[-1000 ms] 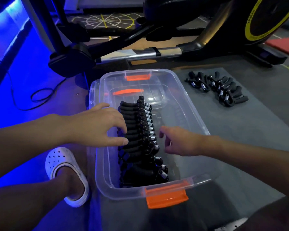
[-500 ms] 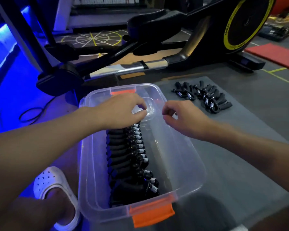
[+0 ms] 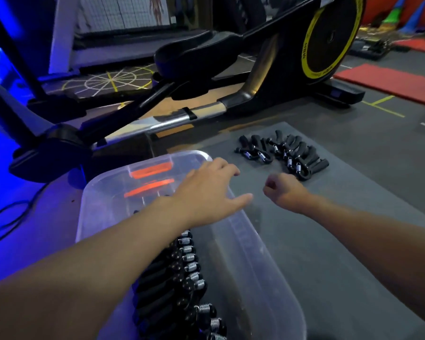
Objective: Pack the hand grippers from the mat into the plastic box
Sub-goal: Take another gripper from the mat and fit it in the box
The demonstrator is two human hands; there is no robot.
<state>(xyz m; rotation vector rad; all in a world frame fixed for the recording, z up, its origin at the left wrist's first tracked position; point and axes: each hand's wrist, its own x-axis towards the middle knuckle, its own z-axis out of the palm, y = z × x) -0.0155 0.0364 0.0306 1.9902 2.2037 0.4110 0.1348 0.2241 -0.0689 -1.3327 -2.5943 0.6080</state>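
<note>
Over the far right corner of the clear plastic box (image 3: 263, 278), the left hand (image 3: 206, 192) is spread out, fingers straight and thumb pointing right, holding nothing; whether it touches the rim is unclear. Just to its right, above the grey mat (image 3: 341, 241), the right hand (image 3: 284, 192) is curled into a loose fist with nothing visible inside it. It sits close to the near end of a pile of hand grippers (image 3: 285, 150), which lies loose on the mat beyond the box, black handles and steel springs jumbled together. Inside the box, a packed row of hand grippers (image 3: 184, 273) runs along the bottom from the near end toward the left forearm, springs facing right. An orange latch (image 3: 150, 169) marks the box's far end. Behind stands a black elliptical trainer (image 3: 231, 69) with a yellow-ringed flywheel.
</note>
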